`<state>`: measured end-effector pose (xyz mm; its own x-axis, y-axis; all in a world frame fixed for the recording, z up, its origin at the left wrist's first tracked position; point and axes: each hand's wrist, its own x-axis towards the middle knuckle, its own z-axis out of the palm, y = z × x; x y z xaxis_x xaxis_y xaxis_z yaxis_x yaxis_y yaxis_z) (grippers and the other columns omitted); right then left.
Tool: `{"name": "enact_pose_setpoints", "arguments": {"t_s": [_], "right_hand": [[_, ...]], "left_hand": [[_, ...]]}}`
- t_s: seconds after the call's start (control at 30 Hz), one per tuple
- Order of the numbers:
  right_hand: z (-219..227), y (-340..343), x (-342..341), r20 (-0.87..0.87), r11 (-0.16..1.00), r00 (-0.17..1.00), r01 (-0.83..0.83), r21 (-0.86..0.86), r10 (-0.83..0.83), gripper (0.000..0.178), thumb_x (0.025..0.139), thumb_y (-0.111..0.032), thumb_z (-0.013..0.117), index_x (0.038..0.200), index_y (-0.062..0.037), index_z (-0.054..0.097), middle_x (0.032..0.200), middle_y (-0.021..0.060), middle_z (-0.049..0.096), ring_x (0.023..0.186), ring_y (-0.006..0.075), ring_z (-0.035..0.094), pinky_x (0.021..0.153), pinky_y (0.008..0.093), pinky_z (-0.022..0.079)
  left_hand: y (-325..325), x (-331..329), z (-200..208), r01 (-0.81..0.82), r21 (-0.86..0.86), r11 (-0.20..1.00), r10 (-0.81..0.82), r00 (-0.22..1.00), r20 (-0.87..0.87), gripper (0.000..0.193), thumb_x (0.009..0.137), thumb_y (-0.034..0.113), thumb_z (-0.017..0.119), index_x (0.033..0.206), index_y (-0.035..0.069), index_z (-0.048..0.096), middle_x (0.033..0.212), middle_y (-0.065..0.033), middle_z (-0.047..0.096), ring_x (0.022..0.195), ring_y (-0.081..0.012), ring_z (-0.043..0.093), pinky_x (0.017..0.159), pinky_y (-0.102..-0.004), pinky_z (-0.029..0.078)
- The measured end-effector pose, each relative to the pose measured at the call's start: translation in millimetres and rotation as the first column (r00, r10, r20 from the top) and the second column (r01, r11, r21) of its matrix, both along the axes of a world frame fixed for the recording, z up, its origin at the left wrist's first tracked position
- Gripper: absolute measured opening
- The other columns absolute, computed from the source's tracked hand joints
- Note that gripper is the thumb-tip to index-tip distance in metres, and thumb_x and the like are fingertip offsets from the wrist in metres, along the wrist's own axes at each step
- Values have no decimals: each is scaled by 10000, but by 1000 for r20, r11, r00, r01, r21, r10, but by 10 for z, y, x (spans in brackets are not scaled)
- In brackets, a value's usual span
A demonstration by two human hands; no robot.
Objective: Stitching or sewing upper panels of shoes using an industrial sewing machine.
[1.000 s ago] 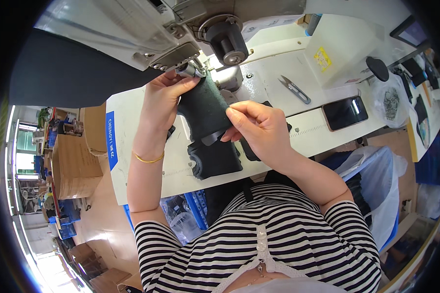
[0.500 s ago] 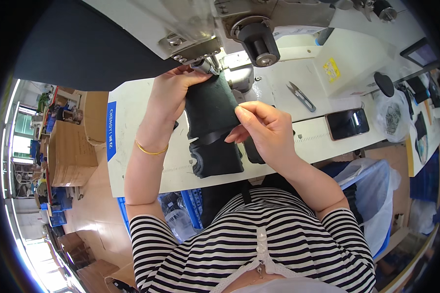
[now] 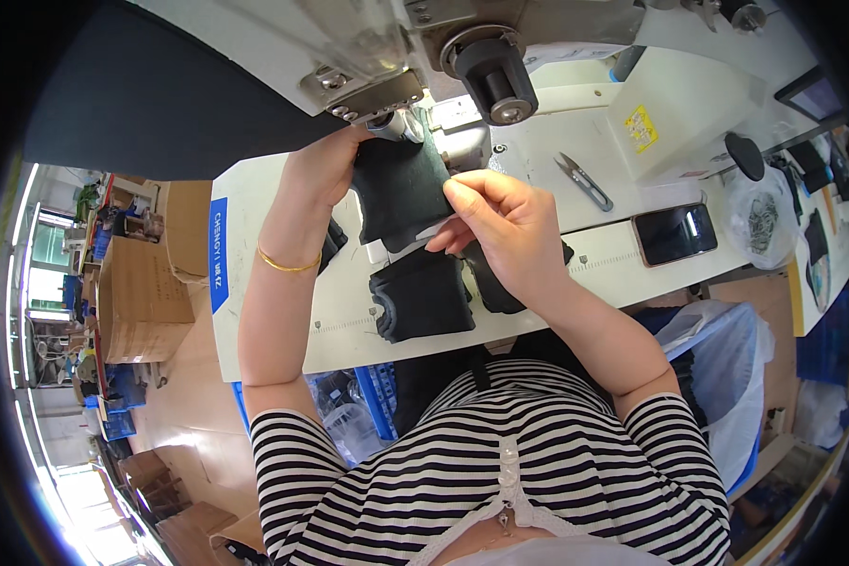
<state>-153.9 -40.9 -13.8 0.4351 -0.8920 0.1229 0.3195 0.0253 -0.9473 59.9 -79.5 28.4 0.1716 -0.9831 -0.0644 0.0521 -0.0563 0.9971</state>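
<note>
A black cloth piece (image 3: 401,189) lies under the sewing machine head (image 3: 387,99), its far end at the needle area. My left hand (image 3: 330,165) is closed on its far left edge; the machine's metal parts hide the fingertips. With thumb and fingers, my right hand (image 3: 505,222) pinches the near right edge of the same piece, holding it slightly raised. Just nearer to me, a stack of black cloth pieces (image 3: 423,297) rests on the white table. More black cloth (image 3: 493,283) lies to its right, partly under my right hand.
Thread snips (image 3: 585,182) and a phone (image 3: 674,234) lie on the white table (image 3: 330,340) at the right. Farther right hangs a clear plastic bag (image 3: 762,222). Blue crates stand below the front edge, one lined with white plastic (image 3: 731,368). Cardboard boxes (image 3: 146,297) are at the left.
The cloth piece has moved away from me, farther under the machine head, with both hands following. A gap now shows between it and the stack. My left thumb has gone out of sight.
</note>
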Motion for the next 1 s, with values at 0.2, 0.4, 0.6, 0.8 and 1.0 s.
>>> {"name": "enact_pose_setpoints", "arguments": {"t_s": [0.2,0.4,0.6,0.8,1.0], "right_hand": [[24,-51,62,42,999,998,43,26,-44,209,972,-142,583,943,41,678,713,53,677,657,95,688,594,216,543],[62,-67,128,14,1000,1000,6,-4,-6,219,989,-139,581,1027,61,662,782,78,691,693,141,709,610,228,557],[49,-85,99,3,999,999,36,-11,-36,201,975,-127,585,1001,51,674,783,75,696,696,115,701,617,226,556],[-5,-31,61,-1,998,998,56,-26,-56,203,955,-119,602,1035,58,663,836,90,706,755,109,692,676,244,556],[-76,-8,44,-15,974,991,130,-186,-135,236,956,-172,607,1040,42,661,844,121,720,747,133,708,675,269,556]], "left_hand": [[-171,290,-193,119,-81,990,-125,989,-76,145,901,-8,603,1032,19,657,1013,-56,666,908,-139,586,832,-287,479],[-328,463,-362,-4,-137,991,16,996,89,149,919,25,604,1058,33,659,1052,-53,660,969,-147,578,867,-294,469],[465,-281,-289,70,-651,756,471,631,616,314,764,69,769,1055,9,666,1031,-138,647,977,-247,613,884,-341,484],[636,-436,-201,296,-629,719,391,576,718,418,700,-5,791,1089,14,639,1130,-123,589,1043,-238,585,930,-327,452],[638,-447,-248,131,-555,821,231,814,533,336,745,-89,741,1059,-23,641,1078,-115,599,988,-178,585,848,-282,475]]}}
